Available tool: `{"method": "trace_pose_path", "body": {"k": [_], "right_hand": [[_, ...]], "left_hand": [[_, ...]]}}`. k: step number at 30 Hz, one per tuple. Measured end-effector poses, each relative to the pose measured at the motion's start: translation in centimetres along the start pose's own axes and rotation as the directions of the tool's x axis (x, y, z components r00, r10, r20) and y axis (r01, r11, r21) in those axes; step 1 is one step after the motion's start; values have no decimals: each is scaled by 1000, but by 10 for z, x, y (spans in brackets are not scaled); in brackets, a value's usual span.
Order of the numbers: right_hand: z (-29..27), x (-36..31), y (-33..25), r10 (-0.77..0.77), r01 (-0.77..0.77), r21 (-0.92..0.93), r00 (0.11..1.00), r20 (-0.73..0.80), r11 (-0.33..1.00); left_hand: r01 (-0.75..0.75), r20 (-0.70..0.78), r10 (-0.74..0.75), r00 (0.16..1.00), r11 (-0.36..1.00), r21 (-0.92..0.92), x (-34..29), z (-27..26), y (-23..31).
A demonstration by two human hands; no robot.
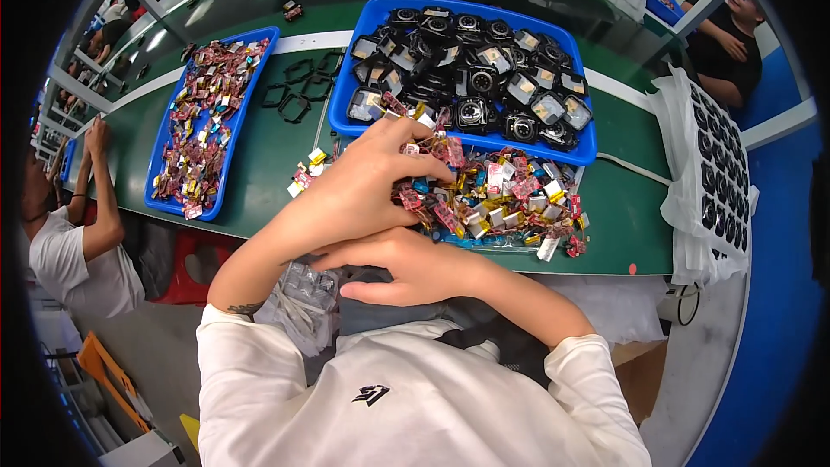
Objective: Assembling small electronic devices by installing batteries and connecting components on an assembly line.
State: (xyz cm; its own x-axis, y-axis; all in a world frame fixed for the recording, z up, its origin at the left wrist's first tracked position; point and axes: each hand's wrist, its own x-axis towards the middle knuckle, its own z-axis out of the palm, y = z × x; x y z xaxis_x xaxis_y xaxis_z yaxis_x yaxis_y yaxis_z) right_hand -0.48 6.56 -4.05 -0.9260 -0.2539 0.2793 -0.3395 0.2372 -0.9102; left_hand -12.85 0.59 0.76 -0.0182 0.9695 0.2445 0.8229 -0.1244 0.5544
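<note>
My left hand [367,177] reaches over a loose pile of small red circuit boards with silvery battery packs and yellow tape [497,199]. Its fingers are bent and spread apart among the parts, with no single piece plainly gripped. Below its wrist lies my right hand [411,268], pointing left across my body, fingers and thumb stretched out and nothing in it. Just beyond the pile, a blue tray [590,143] holds many black watch-like cases [471,78], some with silvery backs. The tray's near edge is partly behind the pile.
Left stands a long blue tray [151,195] of similar boards. Black square frames [298,91] lie beside it on the green table [631,207]. At right, a white-wrapped tray [722,173] carries rows of black parts. Other people sit left [82,251] and far right [731,52].
</note>
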Motion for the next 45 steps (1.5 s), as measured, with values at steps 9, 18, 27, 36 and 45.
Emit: {"method": "trace_pose_path", "body": {"k": [9, 18, 27, 36, 45], "right_hand": [[-3, -1, 7, 191, -115, 498, 976, -106, 860], [-23, 3, 0, 402, -167, 896, 916, -15, 412], [-23, 2, 0, 406, -139, 936, 914, -5, 323], [-24, -3, 3, 347, -186, 846, 938, 1, 500], [-22, -5, 3, 342, -168, 862, 940, -7, 478]], "left_hand": [[177, 202, -97, 975, 888, -424, -10, -47, -16], [156, -46, -165, 985, 975, -160, -32, -43, -19], [53, -268, -88, 959, 989, -138, -25, -36, -43], [332, -190, -380, 905, 912, -240, -25, -41, -34], [209, -369, -130, 920, 961, 183, -4, -30, -35]]}}
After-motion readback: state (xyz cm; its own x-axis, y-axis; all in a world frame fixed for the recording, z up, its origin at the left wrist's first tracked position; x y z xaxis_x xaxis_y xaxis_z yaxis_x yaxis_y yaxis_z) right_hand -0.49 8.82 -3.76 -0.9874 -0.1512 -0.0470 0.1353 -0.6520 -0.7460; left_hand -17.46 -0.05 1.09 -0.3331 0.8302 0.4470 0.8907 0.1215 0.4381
